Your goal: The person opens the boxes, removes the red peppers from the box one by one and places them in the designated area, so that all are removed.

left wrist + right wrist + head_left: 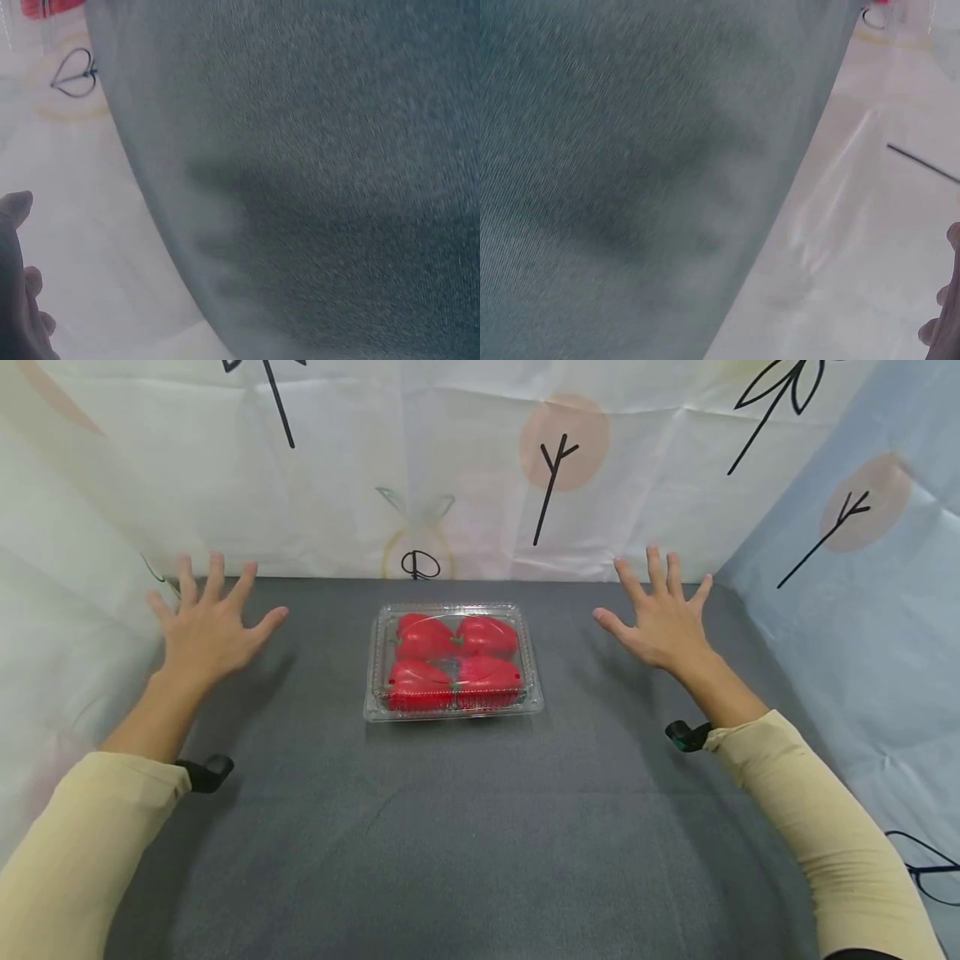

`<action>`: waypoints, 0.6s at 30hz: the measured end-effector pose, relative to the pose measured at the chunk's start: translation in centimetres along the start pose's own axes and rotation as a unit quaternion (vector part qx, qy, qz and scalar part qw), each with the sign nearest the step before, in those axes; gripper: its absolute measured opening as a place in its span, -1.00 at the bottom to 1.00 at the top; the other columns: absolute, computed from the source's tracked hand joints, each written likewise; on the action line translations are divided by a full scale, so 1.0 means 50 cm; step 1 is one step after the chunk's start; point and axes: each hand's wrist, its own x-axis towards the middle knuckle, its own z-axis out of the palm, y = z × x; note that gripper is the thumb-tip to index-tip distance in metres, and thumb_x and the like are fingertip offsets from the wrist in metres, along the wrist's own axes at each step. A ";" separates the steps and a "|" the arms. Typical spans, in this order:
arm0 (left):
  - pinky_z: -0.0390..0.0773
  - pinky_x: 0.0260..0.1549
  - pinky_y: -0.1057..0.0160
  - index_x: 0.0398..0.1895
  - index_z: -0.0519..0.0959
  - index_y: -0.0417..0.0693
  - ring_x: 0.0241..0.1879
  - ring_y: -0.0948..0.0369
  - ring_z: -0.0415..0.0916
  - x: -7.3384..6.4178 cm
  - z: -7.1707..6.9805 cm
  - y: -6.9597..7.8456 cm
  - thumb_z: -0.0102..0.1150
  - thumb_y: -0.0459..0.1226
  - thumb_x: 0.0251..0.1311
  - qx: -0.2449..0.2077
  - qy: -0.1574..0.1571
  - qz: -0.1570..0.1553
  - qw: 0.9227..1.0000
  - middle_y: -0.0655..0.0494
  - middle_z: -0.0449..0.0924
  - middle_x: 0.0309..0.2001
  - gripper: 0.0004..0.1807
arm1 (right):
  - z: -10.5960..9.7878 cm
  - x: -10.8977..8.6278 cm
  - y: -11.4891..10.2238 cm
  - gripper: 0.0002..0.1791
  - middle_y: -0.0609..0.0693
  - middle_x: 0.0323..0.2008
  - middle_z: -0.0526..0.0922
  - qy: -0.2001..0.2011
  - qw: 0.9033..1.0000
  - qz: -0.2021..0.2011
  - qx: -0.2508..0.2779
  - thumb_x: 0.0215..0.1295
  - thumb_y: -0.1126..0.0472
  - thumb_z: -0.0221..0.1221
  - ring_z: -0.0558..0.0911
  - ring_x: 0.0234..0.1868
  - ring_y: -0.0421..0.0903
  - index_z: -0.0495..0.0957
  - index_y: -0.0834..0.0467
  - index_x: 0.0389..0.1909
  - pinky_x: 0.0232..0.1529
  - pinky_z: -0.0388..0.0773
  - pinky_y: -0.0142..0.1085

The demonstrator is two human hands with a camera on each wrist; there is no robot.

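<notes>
Both the left hand (206,631) and the right hand (663,625) appear whole, fingers spread, only in the head view, where a clear plastic box (531,668) of four glossy red pepper-like pieces (423,642) sits mid-frame.

Peppers (423,641) are bright red w/ bits of green at the stems; container (533,700) is clear. Desk (450,827) is med.-dk. grey, teal-ish in wrist cams. Back cloth (472,452) is white w/ peach discs (587,431), blk. line-drawn sprigs (551,485) & a faint yellow ring; R side cloth (907,668) is pale blue w/ similar motifs. Sleeves (817,835) are lt. beige-yellow, wrist pieces (206,774) blk.
</notes>
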 end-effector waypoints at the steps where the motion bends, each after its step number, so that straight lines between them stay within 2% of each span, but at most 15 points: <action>1: -0.57 0.11 -0.58 0.61 -0.33 0.18 0.44 -0.17 -0.85 -0.001 0.001 0.005 -0.45 0.41 0.33 -0.008 0.003 0.005 1.000 -0.15 -0.62 0.55 -0.06 | -0.001 -0.001 -0.006 -0.07 0.06 0.57 -0.51 0.004 1.000 -0.008 0.000 0.35 -0.52 -0.29 -0.48 0.54 0.17 -0.24 -0.18 0.61 0.23 -0.58 0.47; 6: -0.52 0.09 -0.62 0.62 -0.26 0.17 0.47 -0.18 -0.79 -0.012 0.008 0.027 -0.39 0.41 0.33 -0.035 0.011 0.031 0.999 -0.15 -0.55 0.57 -0.05 | -0.002 -0.009 -0.039 -0.11 0.05 0.58 -0.45 0.019 0.998 -0.058 -0.006 0.39 -0.45 -0.20 -0.43 0.56 0.14 -0.18 -0.16 0.61 0.27 -0.52 0.45; 11: -0.44 0.13 -0.61 0.62 -0.16 0.16 0.50 -0.15 -0.71 -0.025 0.021 0.056 -0.33 0.37 0.36 -0.026 0.025 0.062 0.997 -0.12 -0.43 0.59 -0.09 | 0.008 -0.019 -0.076 -0.14 0.10 0.59 -0.35 0.026 0.993 -0.117 -0.018 0.41 -0.35 -0.07 -0.32 0.57 0.18 -0.12 -0.16 0.60 0.28 -0.45 0.46; 14: -0.39 0.16 -0.60 0.62 -0.11 0.17 0.53 -0.12 -0.65 -0.035 0.030 0.076 -0.27 0.34 0.36 -0.022 0.032 0.082 0.996 -0.10 -0.36 0.60 -0.11 | 0.014 -0.028 -0.099 -0.15 0.11 0.59 -0.31 0.026 0.987 -0.155 -0.024 0.41 -0.31 -0.02 -0.28 0.57 0.19 -0.09 -0.15 0.60 0.29 -0.39 0.46; 18: -0.31 0.19 -0.57 0.62 -0.15 0.14 0.55 -0.10 -0.55 -0.049 0.039 0.101 -0.23 0.31 0.38 -0.023 0.019 0.112 0.993 -0.05 -0.34 0.60 -0.11 | 0.019 -0.040 -0.127 -0.15 0.11 0.59 -0.29 0.011 0.976 -0.218 -0.021 0.40 -0.29 0.01 -0.23 0.57 0.18 -0.07 -0.14 0.60 0.33 -0.30 0.42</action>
